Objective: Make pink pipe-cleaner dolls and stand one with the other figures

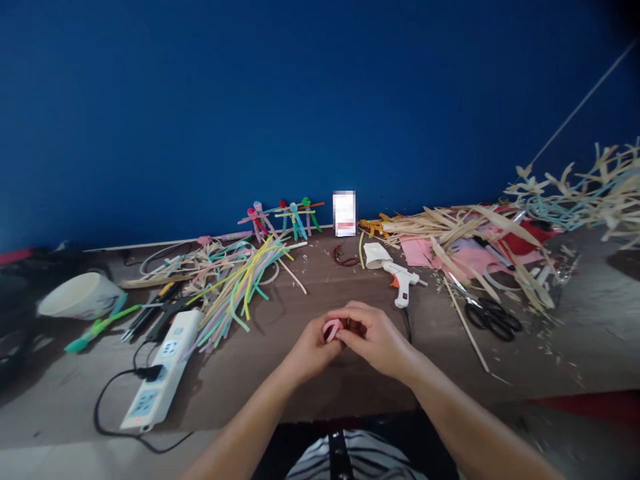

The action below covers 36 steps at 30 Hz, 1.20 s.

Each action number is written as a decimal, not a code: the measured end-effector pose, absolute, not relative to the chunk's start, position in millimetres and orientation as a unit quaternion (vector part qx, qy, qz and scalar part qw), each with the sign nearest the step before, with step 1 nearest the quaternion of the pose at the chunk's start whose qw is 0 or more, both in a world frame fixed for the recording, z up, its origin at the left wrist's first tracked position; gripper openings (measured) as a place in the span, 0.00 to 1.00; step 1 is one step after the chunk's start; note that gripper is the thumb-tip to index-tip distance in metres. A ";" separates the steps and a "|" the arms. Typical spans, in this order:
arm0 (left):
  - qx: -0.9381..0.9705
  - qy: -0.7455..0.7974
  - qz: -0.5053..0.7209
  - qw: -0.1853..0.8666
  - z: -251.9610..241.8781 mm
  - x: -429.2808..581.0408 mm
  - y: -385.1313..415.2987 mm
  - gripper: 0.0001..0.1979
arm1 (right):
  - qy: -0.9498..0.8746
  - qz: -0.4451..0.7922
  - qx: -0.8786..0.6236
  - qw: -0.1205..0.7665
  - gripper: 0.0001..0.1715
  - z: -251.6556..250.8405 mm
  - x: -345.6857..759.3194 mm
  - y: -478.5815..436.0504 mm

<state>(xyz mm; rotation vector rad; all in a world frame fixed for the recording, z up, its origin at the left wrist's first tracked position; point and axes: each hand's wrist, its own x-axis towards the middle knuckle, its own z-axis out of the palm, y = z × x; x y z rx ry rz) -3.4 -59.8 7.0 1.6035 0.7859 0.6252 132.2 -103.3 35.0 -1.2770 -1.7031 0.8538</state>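
I am pinching a small curled pink strip (332, 329) between my left hand (313, 350) and right hand (375, 337), fingers nearly closed; a loosening grip could drop it.

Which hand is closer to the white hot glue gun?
Right. The right hand is just in front of the white-and-orange hot glue gun; the left hand sits farther off.

forearms: left forearm (240, 427) and right forearm (480, 427) bare up to the left hand (313, 350) and right hand (375, 337) | below both hands: white-and-dark striped top (305, 460) | center of top: vertical black band (340, 457) with small fittings | either side of top: dark garment (430, 443)
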 end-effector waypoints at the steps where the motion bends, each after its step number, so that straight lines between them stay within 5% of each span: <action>1: 0.687 0.338 0.264 0.586 7.0 -3.6 -59.9 0.06 | -0.677 0.342 -0.508 0.407 0.14 35.2 132.2 -103.2; 15: 0.686 0.338 0.268 0.586 4.4 -0.9 -63.7 0.08 | -0.665 0.350 -0.524 0.402 0.06 33.7 129.3 -99.9; 23: 0.772 0.415 0.272 0.397 -3.7 -8.3 -71.1 0.06 | -0.578 0.377 -0.568 0.448 0.11 16.7 132.0 -95.0; 27: 0.732 0.382 0.277 0.492 -2.1 -8.5 -70.2 0.09 | -0.557 0.465 -0.515 0.456 0.19 16.0 131.9 -94.0; 36: 0.460 0.300 0.229 0.804 -2.0 -10.5 -71.3 0.09 | -0.563 0.490 -0.490 0.451 0.17 20.7 129.8 -92.8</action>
